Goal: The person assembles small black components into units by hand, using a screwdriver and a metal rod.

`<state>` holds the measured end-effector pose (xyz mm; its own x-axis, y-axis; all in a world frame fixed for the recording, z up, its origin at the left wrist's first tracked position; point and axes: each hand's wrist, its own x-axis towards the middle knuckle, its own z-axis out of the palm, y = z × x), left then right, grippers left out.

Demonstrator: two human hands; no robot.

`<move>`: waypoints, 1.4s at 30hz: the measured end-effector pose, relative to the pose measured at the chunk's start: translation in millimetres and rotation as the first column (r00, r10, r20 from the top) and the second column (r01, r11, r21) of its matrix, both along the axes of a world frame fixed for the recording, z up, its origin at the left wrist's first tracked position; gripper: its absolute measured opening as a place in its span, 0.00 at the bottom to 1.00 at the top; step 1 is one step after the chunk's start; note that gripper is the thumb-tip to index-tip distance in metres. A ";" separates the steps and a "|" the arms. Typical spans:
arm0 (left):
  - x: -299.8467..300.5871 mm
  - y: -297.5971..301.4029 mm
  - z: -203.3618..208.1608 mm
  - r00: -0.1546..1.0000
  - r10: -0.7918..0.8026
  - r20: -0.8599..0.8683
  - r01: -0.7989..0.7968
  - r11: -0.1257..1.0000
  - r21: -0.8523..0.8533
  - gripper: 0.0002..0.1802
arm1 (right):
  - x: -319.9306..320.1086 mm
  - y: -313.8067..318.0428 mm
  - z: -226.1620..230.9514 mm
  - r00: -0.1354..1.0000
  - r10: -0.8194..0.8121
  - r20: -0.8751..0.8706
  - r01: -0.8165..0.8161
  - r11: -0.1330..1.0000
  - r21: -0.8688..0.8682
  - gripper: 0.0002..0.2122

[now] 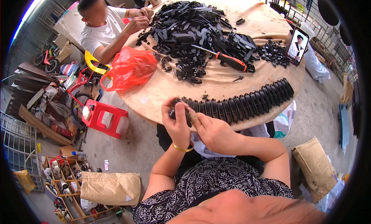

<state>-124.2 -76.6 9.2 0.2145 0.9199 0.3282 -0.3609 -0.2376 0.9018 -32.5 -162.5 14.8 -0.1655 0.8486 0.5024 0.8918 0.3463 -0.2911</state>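
Near the front edge of the round table, my left hand (pixel 177 123) is closed around a small black plastic piece (pixel 172 114), mostly covered by the fingers. My right hand (pixel 213 132) meets it from the right, thumb and fingers pinched together by the left palm; what lies between them is hidden. Just beyond my hands, a curved black plastic cable chain (pixel 241 107) of many joined links runs rightward along the table, its left end partly behind my fingers. Farther back lies a large heap of loose black plastic parts (pixel 189 29), with a red-and-black screwdriver (pixel 232 62) against its front.
Beside the heap are a pile of smaller black pieces (pixel 273 53) and an upright phone (pixel 297 46). A red plastic bag (pixel 133 67) rests at the table's left edge. A co-worker (pixel 104 31) handles parts across there. A red stool (pixel 104 119) stands on the floor.
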 end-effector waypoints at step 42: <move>-20.9 114.7 -5.1 0.698 -0.476 -0.536 0.380 0.880 -0.286 0.22 | 77.9 38.4 -2.9 0.529 -0.084 -0.844 -0.166 0.966 -0.200 0.07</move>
<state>-145.2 38.0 4.0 0.6986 0.7058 -0.1176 0.2057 -0.0408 0.9778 45.3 -124.2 11.9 0.1897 0.9568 0.2202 0.1724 0.1883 -0.9669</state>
